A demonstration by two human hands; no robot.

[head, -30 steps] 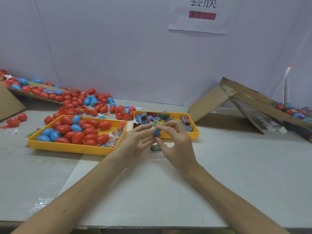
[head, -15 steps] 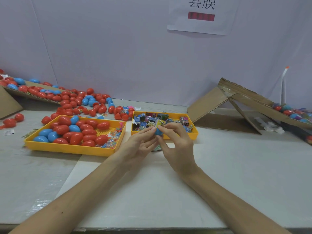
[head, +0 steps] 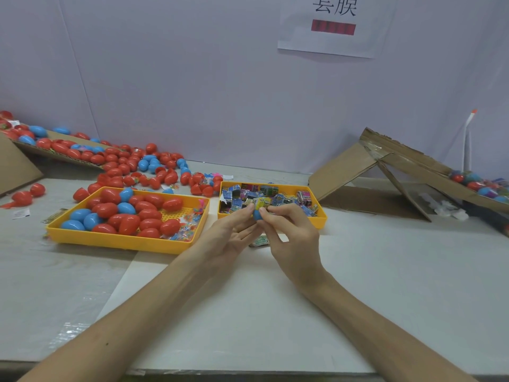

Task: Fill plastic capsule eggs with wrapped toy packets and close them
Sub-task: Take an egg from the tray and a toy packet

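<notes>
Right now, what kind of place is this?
Likely a small hand-packing workshop: an egg tray, a packet tray, loose eggs heaped by the wall, and the left hand and right hand holding a packet against a blue egg.

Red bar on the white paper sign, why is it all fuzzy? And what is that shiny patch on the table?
Head view: the red bar on the white paper sign is blurred, so nothing on it reads; head view, the shiny patch is light glaring off the white table's glossy covering at the near left; elsewhere soft light, faint shadows.
</notes>
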